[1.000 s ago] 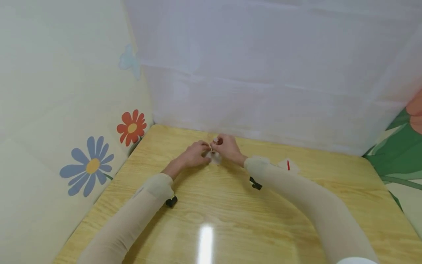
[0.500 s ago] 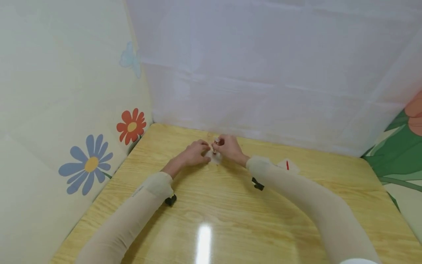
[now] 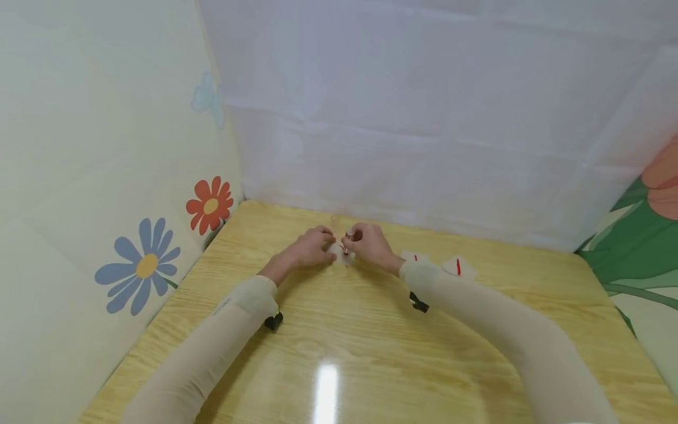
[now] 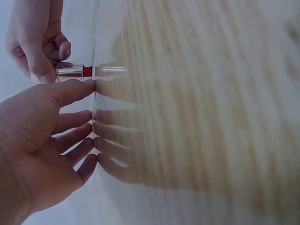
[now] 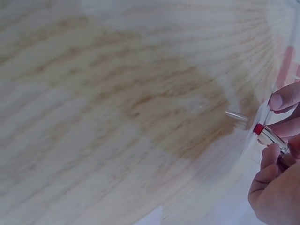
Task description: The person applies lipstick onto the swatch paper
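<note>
My right hand (image 3: 375, 246) pinches a lipstick (image 3: 349, 234) with a shiny gold tube, held nearly upright. Its red tip (image 4: 87, 71) is down at a small piece of white paper (image 3: 339, 255) on the table, where a little red shows beside the tip. On the other side of the paper, my left hand (image 3: 311, 247) rests its fingertips at the table surface, fingers spread and holding nothing. From the right wrist, the gold tube (image 5: 273, 138) shows between the fingers of the right hand (image 5: 276, 187), the left fingers close by.
To the right on the wooden table (image 3: 371, 341) lies a white paper (image 3: 466, 269) with a red stroke. A second marked paper (image 3: 412, 257) shows just behind the right sleeve. A pale cloth wall (image 3: 413, 129) rises behind the table; a flower-printed one (image 3: 138, 147) stands at left.
My right hand and the lipstick have shifted slightly toward me across the paper. The second marked paper has come into sight by the right sleeve. My left hand has stayed nearly still.
</note>
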A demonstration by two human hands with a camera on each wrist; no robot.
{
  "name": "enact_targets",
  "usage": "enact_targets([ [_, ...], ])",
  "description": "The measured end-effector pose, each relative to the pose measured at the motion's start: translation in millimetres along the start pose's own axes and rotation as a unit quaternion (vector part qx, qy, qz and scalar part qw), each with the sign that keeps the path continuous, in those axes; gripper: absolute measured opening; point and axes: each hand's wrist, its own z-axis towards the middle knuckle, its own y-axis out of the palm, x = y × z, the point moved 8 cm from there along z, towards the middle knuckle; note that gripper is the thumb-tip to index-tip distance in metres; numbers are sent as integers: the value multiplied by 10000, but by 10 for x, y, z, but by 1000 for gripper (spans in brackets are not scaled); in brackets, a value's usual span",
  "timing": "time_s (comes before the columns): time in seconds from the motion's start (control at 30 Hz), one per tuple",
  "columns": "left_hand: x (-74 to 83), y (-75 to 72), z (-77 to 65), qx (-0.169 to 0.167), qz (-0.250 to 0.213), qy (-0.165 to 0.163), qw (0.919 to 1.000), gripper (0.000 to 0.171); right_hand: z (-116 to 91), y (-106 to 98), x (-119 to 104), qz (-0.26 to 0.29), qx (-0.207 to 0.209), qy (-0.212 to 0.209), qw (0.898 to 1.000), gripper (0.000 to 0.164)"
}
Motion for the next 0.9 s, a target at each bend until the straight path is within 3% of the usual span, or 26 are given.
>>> enact_targets([
  [0.37,-27,25,38,-113,119,-115,9998,50,-137,-70,-90,8,-63,-38,10000,11],
  [0.6,-91,-31,151,-365,480,-79,9981,52,-150,-295,-170,237,239,-143,9993,12],
  [0.73,-117,-82,223,-364,712,150,9967,52,-189,-454,-176,499,371,-158,9979,11],
  [0.9,-73,-193,264,-163,135,501,9985,47,-251,-623,-96,991,536,169,9935,11],
])
